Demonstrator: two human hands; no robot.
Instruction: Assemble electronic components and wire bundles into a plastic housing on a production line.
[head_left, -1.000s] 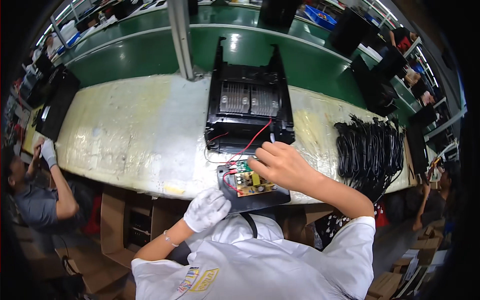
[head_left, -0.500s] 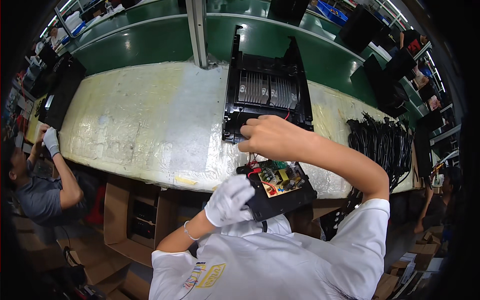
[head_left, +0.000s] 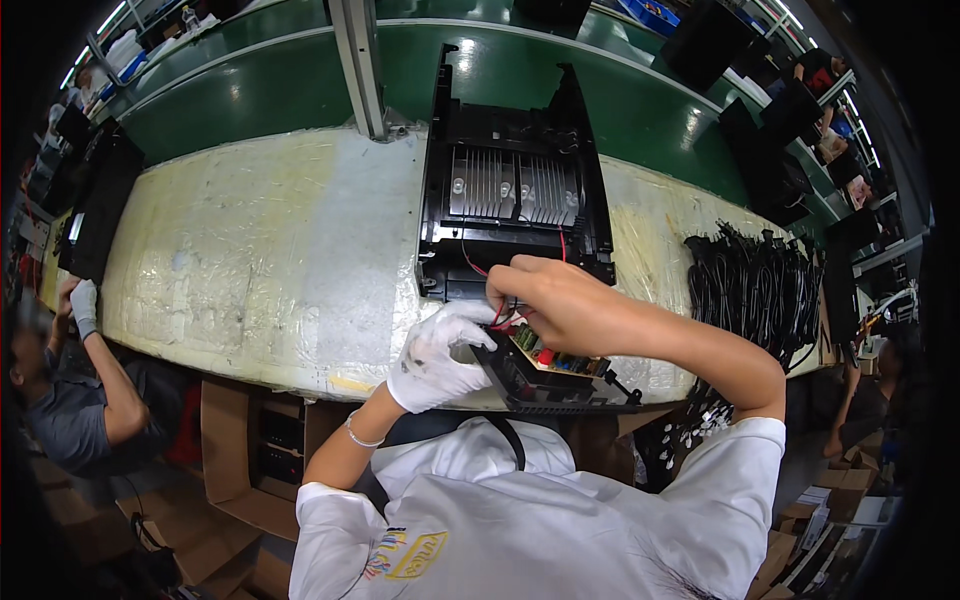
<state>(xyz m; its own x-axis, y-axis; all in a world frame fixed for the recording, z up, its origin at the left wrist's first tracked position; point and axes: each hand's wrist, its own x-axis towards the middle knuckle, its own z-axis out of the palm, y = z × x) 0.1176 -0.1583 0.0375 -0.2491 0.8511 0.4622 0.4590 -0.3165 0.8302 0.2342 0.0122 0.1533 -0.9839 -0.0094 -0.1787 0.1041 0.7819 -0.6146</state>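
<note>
My left hand (head_left: pixel 440 358), in a smudged white glove, grips the left corner of a black plastic panel (head_left: pixel 515 385). The panel tilts at the bench's front edge and carries a circuit board (head_left: pixel 562 366) with a red part on it. My bare right hand (head_left: pixel 565 305) is closed over the board's upper side, fingertips pinching thin red and black wires (head_left: pixel 503 315). The hand covers part of the board and the wire ends. Just beyond lies an open black housing (head_left: pixel 437 205) with silver finned heat sinks (head_left: pixel 515 188); a red wire (head_left: pixel 563 243) runs across it.
Bundled black cables (head_left: pixel 755 290) lie on the bench (head_left: pixel 260 250) to the right. A metal post (head_left: pixel 358 70) rises behind the housing. An open cardboard box (head_left: pixel 228 440) stands below the front edge. A co-worker's gloved hand (head_left: pixel 84 306) is at far left.
My right hand has come down from the housing to the board's wires. My left hand has moved up along the panel, which has tilted. The whole view has shifted slightly.
</note>
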